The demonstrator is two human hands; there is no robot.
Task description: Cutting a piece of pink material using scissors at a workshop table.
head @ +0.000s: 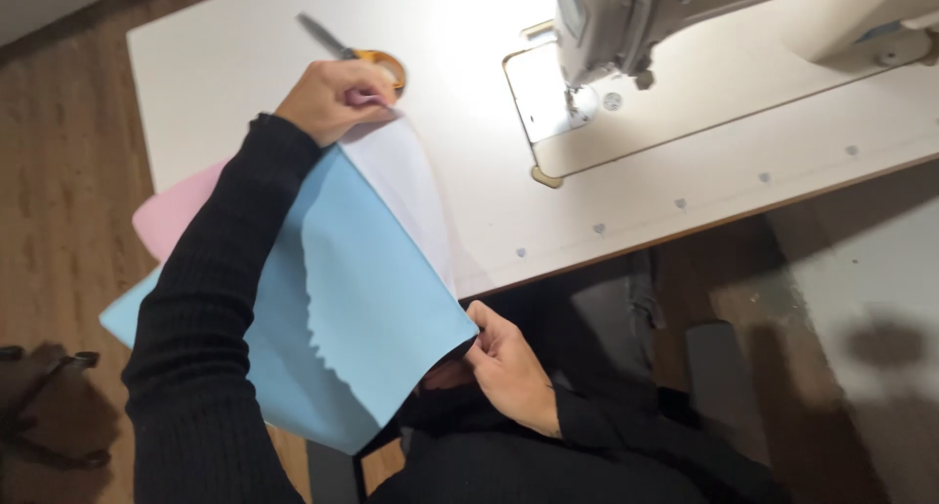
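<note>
Fabric [362, 298], blue over white, hangs off the table's [225, 64] near edge, stretched flat between both hands. Left hand [333, 98] pinches the far corner beside scissors [357, 52]; right hand [509, 362] pinches the near corner.

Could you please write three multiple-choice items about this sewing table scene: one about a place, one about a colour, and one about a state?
1. Where do the scissors lie?
A. On the white table, just beyond the left hand
B. On the floor
C. Under the sewing machine needle

2. What colour is the largest sheet of fabric held by both hands?
A. Green
B. Light blue
C. Black

3. What is the right hand doing?
A. Resting flat and empty on the table
B. Holding the scissors
C. Pinching the near corner of the fabric

Answers:
1 A: the orange handle shows on the table behind the left hand.
2 B: the big sheet is light blue.
3 C: its fingers close on the fabric corner.
</note>
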